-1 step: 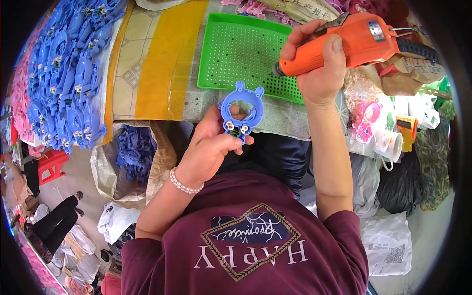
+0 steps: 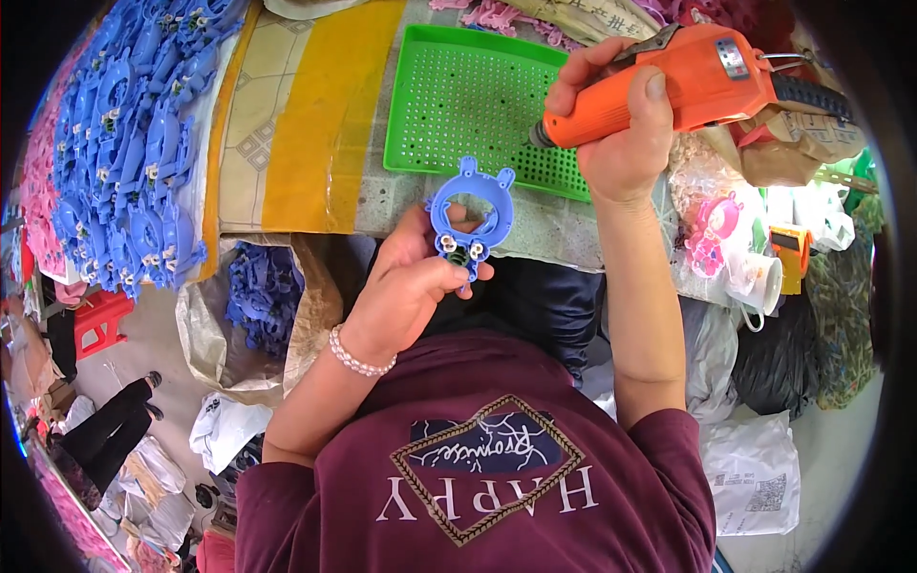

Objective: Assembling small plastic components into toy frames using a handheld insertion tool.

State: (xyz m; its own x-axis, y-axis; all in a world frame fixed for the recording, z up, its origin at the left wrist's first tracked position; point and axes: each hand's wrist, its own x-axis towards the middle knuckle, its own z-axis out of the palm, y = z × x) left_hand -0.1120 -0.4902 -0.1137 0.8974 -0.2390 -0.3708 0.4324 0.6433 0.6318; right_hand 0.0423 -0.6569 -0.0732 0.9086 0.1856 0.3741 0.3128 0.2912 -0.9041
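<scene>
My left hand (image 2: 406, 272) grips a blue plastic ring-shaped part (image 2: 485, 180) by its lower end. The part has two small ears at the top, and below the ring sit white pieces and a dark spring-like coil. My right hand (image 2: 621, 143) is closed around an orange electric screwdriver (image 2: 702, 81), its tip pointing left and down. That tip is over the right part of a green perforated tray (image 2: 393, 110), up and to the right of the blue part and apart from it. Whether a bit sticks out of the tip I cannot make out.
Many similar blue parts (image 2: 129, 153) are heaped at the left of the table (image 2: 253, 115). Below it stands an open sack (image 2: 205, 334) with more blue pieces. At the right are a pink figure-shaped piece (image 2: 712, 234), a white cup (image 2: 759, 282) and bags. A black cable (image 2: 812, 95) trails from the screwdriver.
</scene>
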